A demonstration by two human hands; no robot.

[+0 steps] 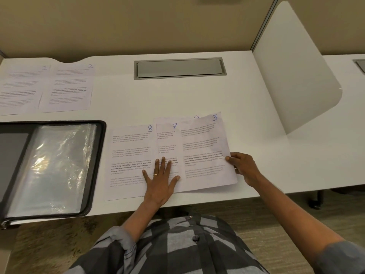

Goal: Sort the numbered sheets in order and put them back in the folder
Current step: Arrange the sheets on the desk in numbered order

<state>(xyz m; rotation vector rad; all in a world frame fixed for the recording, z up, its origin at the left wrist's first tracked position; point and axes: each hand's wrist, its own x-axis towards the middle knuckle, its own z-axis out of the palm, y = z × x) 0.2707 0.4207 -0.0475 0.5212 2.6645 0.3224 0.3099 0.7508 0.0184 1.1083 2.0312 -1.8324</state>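
Left hand (161,178) flat on sheet 7 (167,143) — right hand (244,167) pinching sheet 3's (205,153) edge.

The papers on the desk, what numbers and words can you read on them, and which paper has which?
"1": top corner of the far-left sheet.
"2": the sheet beside it.
"8": the near sheet under the left hand.
"7": the sheet overlapping it.
"3": the sheet gripped by the right hand.
A number behind sheet 3 is half hidden.
Printed paragraphs: too small to read.
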